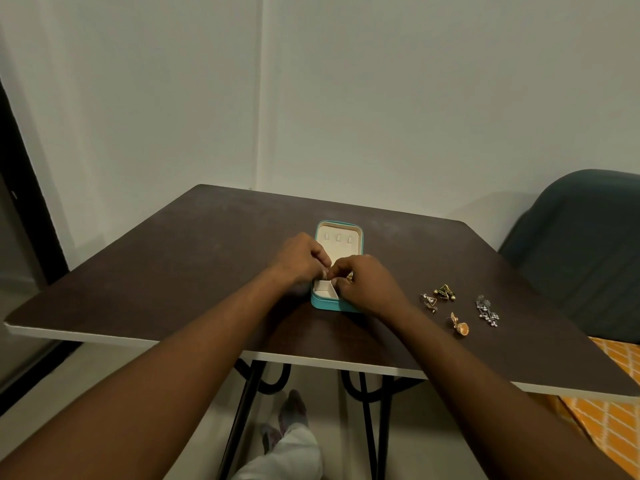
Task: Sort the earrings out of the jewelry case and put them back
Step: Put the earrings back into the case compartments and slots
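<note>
At the middle of the dark bench the teal jewelry case lies open, its cream-lined lid on the far side. The left hand curls its fingers over the case, pinching a small silvery piece. The right hand curls toward the same piece; whether its fingers clamp it, I cannot tell. Right of the case lie triangle earrings, green-and-gold earrings, a gold bell earring and silver dangling earrings.

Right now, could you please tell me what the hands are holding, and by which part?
The left hand and right hand seem to pinch a tiny silvery piece over the jewelry case; which part is unclear.
</note>
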`<state>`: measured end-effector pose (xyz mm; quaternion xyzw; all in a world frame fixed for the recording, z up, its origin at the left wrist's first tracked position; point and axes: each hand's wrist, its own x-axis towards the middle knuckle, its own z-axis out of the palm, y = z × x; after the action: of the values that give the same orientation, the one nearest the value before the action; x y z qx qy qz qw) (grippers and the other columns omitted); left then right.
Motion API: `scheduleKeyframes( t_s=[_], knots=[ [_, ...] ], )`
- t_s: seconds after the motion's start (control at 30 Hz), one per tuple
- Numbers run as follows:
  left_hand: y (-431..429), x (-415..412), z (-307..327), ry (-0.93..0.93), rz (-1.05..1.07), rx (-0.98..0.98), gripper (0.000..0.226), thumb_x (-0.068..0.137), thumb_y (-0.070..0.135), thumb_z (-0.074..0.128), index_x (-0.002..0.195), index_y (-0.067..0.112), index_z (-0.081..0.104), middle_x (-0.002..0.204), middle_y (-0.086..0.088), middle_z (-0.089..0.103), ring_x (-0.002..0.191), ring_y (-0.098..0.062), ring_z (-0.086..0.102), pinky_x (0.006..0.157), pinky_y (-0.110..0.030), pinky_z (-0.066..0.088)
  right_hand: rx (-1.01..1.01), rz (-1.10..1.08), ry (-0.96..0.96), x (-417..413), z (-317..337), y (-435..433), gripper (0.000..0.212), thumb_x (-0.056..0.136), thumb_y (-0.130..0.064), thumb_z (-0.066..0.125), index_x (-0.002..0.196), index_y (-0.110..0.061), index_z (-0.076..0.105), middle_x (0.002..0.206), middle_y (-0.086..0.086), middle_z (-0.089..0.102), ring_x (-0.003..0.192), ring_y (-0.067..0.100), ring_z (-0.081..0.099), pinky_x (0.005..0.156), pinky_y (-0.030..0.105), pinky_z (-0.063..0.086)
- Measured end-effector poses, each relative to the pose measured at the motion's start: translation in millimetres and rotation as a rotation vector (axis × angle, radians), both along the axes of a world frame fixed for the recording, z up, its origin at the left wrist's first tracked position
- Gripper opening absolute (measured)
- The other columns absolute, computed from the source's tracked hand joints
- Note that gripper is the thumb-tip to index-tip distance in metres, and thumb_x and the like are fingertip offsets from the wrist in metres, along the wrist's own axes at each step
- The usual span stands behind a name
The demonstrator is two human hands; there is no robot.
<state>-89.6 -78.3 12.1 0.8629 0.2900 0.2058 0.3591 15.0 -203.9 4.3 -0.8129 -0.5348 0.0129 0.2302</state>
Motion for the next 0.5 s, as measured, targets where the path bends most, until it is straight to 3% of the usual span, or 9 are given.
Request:
scheduleKeyframes(
  t_s=[0.13, 0.33, 0.5],
  knots=[
    [1.7, 0.0, 1.7, -0.021, -0.02, -0.044, 0.022, 0.079, -0.007, 0.072, 0.092, 0.008, 0.081, 0.105, -0.007, 0.076, 0.102, -0.019, 0.068, 0.063, -0.017, 0.048, 0.024, 0.0, -0.041, -2.7, -1.1, -3.2, 0.025, 0.093, -0.023, 0.057, 0.114, -0.027, 0.071, 0.134, -0.002, 0.062, 0.117, 0.019, 0.056, 0.068, 0.019, 0.038],
    [4.7, 1.5, 1.7, -0.008, -0.06, -0.049, 0.023, 0.082, -0.006, 0.069, 0.094, 0.009, 0.081, 0.108, -0.005, 0.075, 0.108, -0.02, 0.066, 0.064, -0.017, 0.048, 0.051, -0.046, -0.116, -8.3, -2.5, -3.8, 0.026, 0.092, -0.025, 0.059, 0.114, -0.029, 0.071, 0.132, -0.001, 0.063, 0.11, 0.02, 0.061, 0.073, 0.025, 0.05],
    [0.3, 10.2, -3.5, -0.011, 0.01, 0.007, 0.016, 0.082, -0.004, 0.071, 0.09, 0.006, 0.08, 0.11, -0.007, 0.074, 0.113, -0.023, 0.064, 0.063, -0.018, 0.047, 0.075, -0.073, -0.094, -9.3, -4.1, -5.4, 0.026, 0.091, -0.025, 0.061, 0.114, -0.028, 0.072, 0.128, -0.002, 0.066, 0.111, 0.017, 0.059, 0.079, 0.027, 0.05]
  ],
)
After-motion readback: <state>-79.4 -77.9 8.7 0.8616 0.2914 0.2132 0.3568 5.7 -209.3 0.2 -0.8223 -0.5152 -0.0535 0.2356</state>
